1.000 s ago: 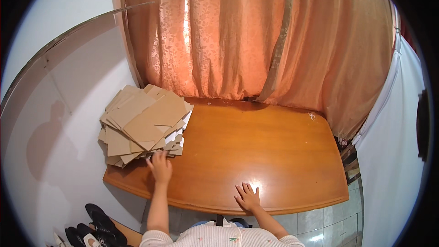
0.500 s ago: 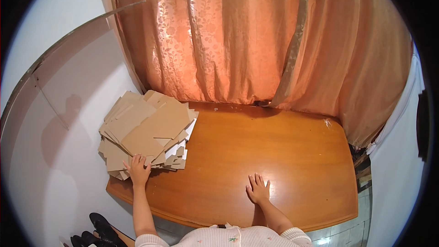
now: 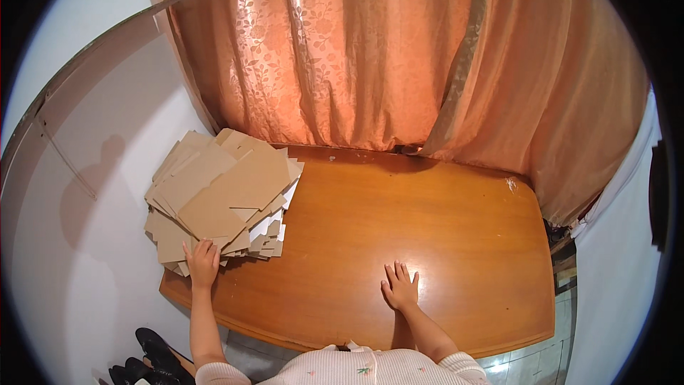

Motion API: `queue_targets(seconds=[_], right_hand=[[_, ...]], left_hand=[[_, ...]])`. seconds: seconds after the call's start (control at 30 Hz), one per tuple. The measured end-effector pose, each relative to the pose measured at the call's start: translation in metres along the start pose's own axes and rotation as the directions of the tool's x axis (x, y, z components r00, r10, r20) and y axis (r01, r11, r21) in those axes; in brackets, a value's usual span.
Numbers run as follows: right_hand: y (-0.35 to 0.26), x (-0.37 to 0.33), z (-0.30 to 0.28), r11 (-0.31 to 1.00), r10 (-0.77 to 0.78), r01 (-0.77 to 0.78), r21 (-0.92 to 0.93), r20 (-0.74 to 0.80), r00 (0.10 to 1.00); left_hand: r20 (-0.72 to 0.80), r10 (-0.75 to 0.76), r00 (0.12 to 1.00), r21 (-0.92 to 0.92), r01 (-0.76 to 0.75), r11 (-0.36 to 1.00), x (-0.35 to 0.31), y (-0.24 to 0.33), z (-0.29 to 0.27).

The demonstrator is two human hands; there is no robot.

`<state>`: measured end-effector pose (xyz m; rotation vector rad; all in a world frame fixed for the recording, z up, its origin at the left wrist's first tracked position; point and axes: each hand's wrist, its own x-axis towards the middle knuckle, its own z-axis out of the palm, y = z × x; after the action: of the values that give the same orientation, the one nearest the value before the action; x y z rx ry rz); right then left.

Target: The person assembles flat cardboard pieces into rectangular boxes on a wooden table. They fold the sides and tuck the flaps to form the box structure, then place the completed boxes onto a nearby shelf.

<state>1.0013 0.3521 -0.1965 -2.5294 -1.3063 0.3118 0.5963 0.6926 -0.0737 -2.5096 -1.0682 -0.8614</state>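
Note:
A loose pile of flat brown cardboard pieces lies on the left of the wooden table, with some white faces showing at its right side. My left hand is at the pile's near edge. Most of its fingers are bent and bunched against a cardboard piece, while the little finger stands apart; the grip underneath is hidden. On the bare wood to the right, my right hand lies palm down with its fingers spread, holding nothing.
Orange curtains hang along the table's far edge. A white wall with a mounted shelf borders the left side. Black shoes sit at the lower left, and white cloth hangs at the right.
The view has shifted slightly. My left hand's fingers have drawn closer together at the pile's edge. My right hand stays flat on the table, and the pile looks the same.

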Motion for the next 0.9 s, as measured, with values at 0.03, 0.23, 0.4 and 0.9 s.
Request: queue_targets(seconds=[0.03,0.23,0.4,0.9], right_hand=[[0.000,0.000,0.000,1.000,0.001,-0.001,-0.002,-0.005,1.000],[-0.002,-0.003,-0.002,1.000,0.007,-0.007,-0.014,-0.017,1.000],[0.004,-0.018,0.009,0.989,0.023,0.004,0.149,-0.179,0.984],[0.062,-0.036,-0.097,0.606,0.599,0.259,0.752,-0.646,0.473]], left_hand=[[-0.038,-0.017,0.999,-0.007,0.016,1.000,0.000,0.002,-0.002],[-0.390,-0.167,0.906,-0.205,0.091,0.974,0.033,0.022,-0.009],[-0.640,-0.140,0.755,-0.350,-0.124,0.929,0.063,0.077,-0.033],[0.132,-0.607,0.784,-0.983,0.182,0.021,0.021,0.266,-0.037]])
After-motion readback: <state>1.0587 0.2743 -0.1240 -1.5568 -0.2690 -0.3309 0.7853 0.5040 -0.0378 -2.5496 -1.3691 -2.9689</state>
